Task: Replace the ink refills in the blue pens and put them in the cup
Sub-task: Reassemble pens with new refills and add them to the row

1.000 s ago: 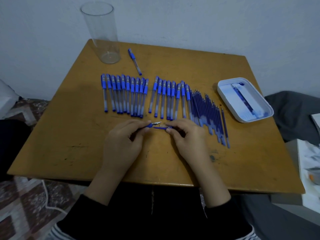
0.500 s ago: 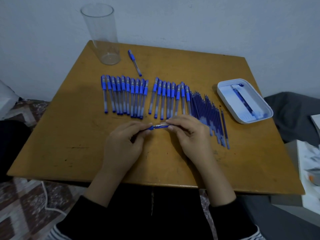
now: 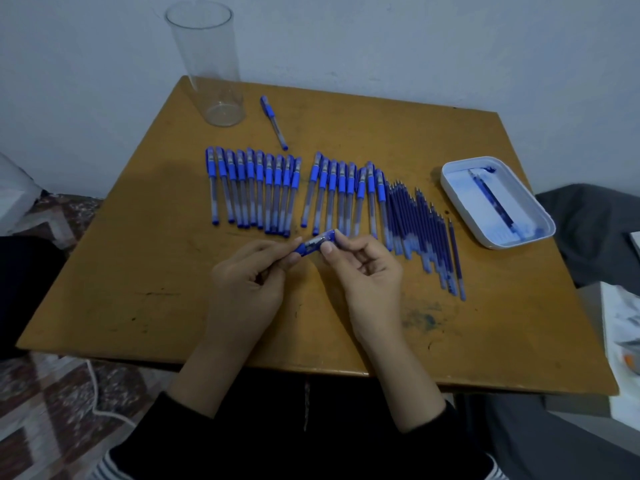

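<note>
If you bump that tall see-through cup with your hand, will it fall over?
It probably would. The cup is tall and narrow and looks empty, so little weighs it down. It stands near the table corner, so it might roll off the edge. It looks like thin clear plastic, likely light; whether it would crack is unclear.

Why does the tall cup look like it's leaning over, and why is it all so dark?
Head view: the wide lens bends the edges, so the clear cup leans; dim bluish light, soft shadow on the table; the pen between the hands is slightly blurred.
</note>
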